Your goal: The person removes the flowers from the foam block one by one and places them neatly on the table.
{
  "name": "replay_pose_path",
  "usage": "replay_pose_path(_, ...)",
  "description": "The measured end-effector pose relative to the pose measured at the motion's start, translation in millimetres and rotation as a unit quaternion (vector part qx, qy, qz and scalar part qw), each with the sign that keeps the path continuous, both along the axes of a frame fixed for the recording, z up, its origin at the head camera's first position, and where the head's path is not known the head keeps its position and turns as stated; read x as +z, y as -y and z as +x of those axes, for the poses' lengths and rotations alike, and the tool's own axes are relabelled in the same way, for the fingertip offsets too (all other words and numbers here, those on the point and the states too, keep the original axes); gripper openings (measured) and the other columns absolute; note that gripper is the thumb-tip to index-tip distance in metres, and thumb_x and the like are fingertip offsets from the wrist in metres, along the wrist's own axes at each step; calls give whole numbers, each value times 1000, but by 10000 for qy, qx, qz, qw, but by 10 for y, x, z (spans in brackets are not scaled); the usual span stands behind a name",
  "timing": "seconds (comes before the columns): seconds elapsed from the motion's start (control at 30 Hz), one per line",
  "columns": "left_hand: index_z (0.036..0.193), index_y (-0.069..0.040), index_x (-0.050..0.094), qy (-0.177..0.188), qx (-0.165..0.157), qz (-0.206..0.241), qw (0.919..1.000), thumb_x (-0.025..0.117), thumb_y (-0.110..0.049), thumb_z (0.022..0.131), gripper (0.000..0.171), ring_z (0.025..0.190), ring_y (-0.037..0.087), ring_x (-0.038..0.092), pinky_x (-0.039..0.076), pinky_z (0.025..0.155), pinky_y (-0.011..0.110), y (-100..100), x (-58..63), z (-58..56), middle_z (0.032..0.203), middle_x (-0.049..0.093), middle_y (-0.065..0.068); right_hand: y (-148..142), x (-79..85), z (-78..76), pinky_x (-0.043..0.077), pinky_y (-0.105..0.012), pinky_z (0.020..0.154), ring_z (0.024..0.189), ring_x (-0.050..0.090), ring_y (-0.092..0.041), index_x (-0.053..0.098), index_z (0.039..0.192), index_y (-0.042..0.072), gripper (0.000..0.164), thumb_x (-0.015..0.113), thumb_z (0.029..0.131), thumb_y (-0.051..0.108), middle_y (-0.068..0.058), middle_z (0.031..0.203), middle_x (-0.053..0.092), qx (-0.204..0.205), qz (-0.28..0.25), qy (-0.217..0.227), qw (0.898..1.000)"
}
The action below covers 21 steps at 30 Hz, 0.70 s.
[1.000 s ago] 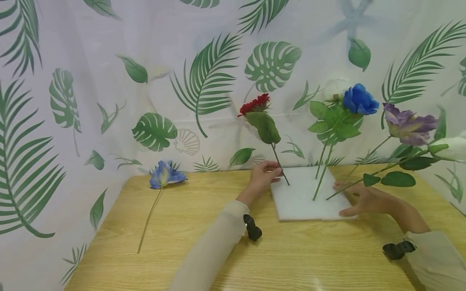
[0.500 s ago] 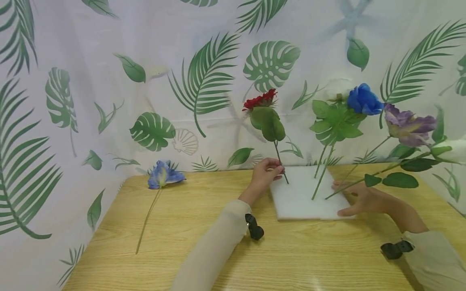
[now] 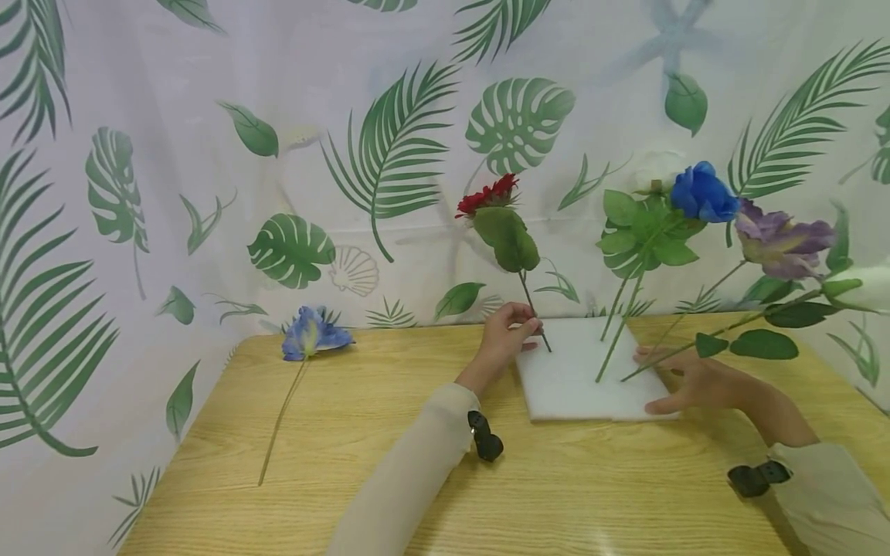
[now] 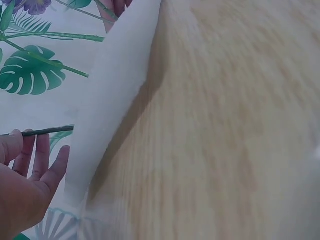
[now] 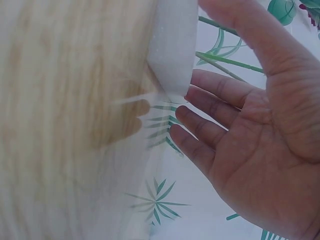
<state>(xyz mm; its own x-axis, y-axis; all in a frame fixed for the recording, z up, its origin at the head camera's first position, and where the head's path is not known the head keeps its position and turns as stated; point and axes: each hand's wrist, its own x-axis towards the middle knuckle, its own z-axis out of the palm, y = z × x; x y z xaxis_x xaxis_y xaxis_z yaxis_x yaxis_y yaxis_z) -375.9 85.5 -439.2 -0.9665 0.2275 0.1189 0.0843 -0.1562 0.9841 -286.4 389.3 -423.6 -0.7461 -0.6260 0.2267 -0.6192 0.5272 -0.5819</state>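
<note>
My left hand (image 3: 502, 344) pinches the dark stem (image 4: 50, 131) of a red artificial flower (image 3: 490, 196) between thumb and fingers. The stem's lower end meets the white foam board (image 3: 566, 390) near its back left, and the flower leans left. My right hand (image 3: 705, 382) is at the board's right edge, thumb near the front corner; in the right wrist view its fingers are extended beside the board. A blue rose (image 3: 704, 193), a purple flower (image 3: 786, 241) and a white rose (image 3: 858, 289) slant rightward from the board.
A light-blue flower (image 3: 316, 336) with a long stem lies on the left of the wooden table (image 3: 334, 463). Behind the table hangs a leaf-printed curtain (image 3: 278, 185). Another pale bloom (image 3: 657, 166) behind the blue rose is partly hidden by leaves.
The red flower's head tilted right and then back left, still in my left hand. The blue rose has shifted slightly right. My right hand keeps its place at the board.
</note>
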Motion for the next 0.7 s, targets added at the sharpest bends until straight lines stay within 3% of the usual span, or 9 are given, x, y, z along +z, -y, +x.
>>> replay_pose_path(0.27,104,0,55,18,-23,-147,9999,59,-4,91,15,92,25,67,53,83,48,1,7,30,101,64,17,-6,7,10,33,-4,92,122,26,21,48,131,-7,68,79,75,18,35,134,31,-184,142,275,9994)
replay_pose_path(0.4,103,-1,54,2,-17,-207,9998,59,-4,91,14,90,23,67,54,82,48,-8,12,30,99,64,15,1,13,18,29,-2,93,122,25,22,48,129,-10,67,79,74,15,34,134,31,-76,99,192,9997)
replay_pose_path(0.57,103,-2,52,-13,-28,-261,9997,57,-5,92,12,90,22,66,54,83,48,-17,-6,20,98,63,12,6,6,10,32,-3,92,120,26,22,49,129,-8,67,79,74,17,35,133,32,-163,113,194,9996)
replay_pose_path(0.7,103,-4,51,-21,4,-287,9996,56,-6,93,11,91,20,66,54,82,48,-19,-15,18,97,62,10,0,0,3,32,-3,92,121,27,21,51,128,-6,67,80,74,19,21,136,38,-228,195,117,9995)
